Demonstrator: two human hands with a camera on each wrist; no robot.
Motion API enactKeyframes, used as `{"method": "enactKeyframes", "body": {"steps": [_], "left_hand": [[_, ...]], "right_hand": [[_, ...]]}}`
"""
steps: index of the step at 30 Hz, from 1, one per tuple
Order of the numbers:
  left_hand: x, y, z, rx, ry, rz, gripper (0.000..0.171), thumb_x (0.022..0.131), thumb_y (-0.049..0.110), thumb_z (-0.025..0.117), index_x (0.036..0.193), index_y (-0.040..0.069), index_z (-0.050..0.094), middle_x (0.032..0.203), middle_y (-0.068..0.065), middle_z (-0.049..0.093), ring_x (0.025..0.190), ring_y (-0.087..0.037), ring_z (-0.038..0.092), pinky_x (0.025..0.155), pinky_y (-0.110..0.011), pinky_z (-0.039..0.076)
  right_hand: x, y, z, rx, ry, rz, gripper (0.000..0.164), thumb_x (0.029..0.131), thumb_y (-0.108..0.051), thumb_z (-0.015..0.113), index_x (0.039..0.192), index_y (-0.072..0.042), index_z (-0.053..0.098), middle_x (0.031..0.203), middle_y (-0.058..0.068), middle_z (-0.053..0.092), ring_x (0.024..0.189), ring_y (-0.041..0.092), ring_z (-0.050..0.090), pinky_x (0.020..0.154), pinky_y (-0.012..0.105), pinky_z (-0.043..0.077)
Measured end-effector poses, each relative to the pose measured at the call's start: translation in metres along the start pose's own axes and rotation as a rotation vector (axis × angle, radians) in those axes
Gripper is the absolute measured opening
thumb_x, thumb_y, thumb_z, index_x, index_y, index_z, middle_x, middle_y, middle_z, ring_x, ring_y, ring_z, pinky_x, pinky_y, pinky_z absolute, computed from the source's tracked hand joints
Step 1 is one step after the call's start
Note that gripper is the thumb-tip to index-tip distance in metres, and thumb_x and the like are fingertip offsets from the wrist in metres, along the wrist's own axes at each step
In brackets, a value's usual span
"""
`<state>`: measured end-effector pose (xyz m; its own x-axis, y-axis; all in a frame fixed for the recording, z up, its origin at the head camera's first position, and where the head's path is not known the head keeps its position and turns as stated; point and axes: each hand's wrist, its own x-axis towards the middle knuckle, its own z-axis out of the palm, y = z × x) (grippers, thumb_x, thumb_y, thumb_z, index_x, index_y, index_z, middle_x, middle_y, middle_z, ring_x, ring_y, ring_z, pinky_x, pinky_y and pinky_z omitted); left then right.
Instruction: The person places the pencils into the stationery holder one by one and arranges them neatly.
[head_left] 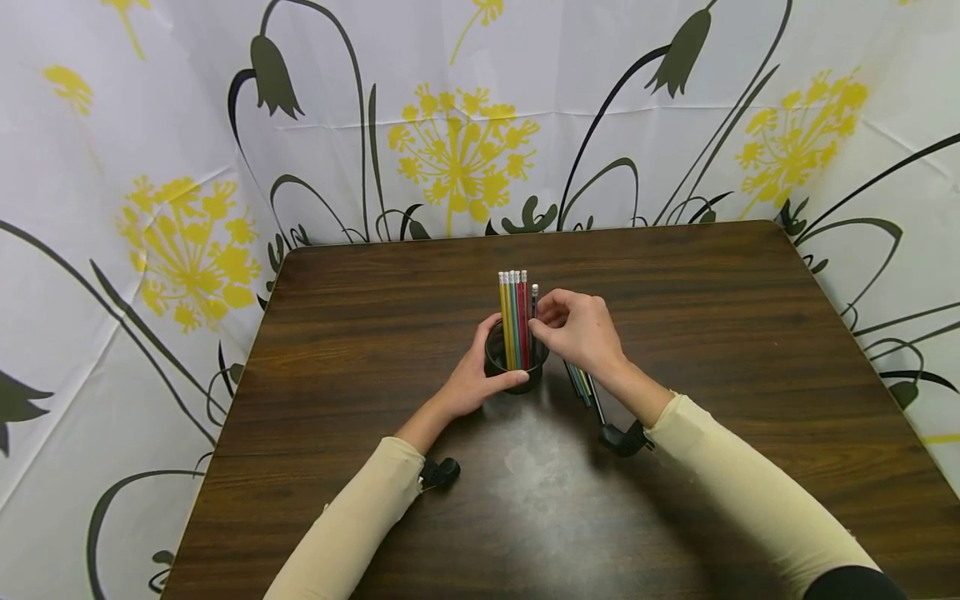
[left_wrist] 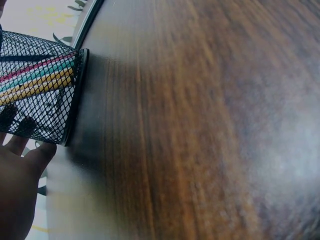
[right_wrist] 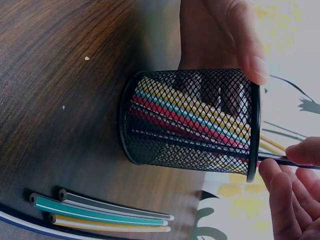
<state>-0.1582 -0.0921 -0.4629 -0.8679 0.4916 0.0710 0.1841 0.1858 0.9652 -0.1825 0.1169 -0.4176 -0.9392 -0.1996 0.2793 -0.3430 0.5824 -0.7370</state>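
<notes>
Pinching dark pencil [head_left: 534, 303] near its top end with right hand [head_left: 581, 329], thumb against fingers, likely for steering with its lower part inside mesh cup [right_wrist: 200, 159], beside bunched pencils [head_left: 513, 321] propped together by cup wall. Curling left hand [head_left: 480, 375] round cup's side, probably against tipping. Seeing loose pencils [right_wrist: 100, 210] flat on table [head_left: 375, 317] just right of cup, likely for easy right-hand reach

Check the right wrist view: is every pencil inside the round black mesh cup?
No, a black pencil, green pencil and yellow pencil lie on the brown woodgrain table outside the cup.
</notes>
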Motion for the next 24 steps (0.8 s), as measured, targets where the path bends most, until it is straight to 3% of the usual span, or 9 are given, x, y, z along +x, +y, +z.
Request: {"method": "enactKeyframes", "body": {"steps": [10, 24], "left_hand": [[0.0, 0.003, 0.0, 0.01, 0.001, -0.005, 0.086, 0.091, 0.007, 0.068, 0.155, 0.009, 0.01, 0.152, -0.021, 0.029, 0.134, -0.036, 0.036, 0.108, -0.06, 0.025], [0.001, -0.001, -0.001, -0.007, -0.011, -0.049, 0.089, 0.091, 0.015, 0.071, 0.155, 0.014, 0.01, 0.15, -0.019, 0.033, 0.131, -0.036, 0.04, 0.109, -0.059, 0.026]], "right_hand": [[0.004, 0.0, 0.004, -0.015, 0.002, 0.031, 0.013, 0.084, -0.017, 0.077, 0.091, -0.008, 0.071, 0.078, 0.001, 0.071, 0.067, 0.012, 0.066, 0.059, 0.031, 0.053], [0.012, 0.002, 0.009, -0.031, 0.008, 0.06, 0.013, 0.085, -0.018, 0.077, 0.092, -0.008, 0.072, 0.078, 0.001, 0.069, 0.07, 0.02, 0.066, 0.059, 0.033, 0.051]]}}
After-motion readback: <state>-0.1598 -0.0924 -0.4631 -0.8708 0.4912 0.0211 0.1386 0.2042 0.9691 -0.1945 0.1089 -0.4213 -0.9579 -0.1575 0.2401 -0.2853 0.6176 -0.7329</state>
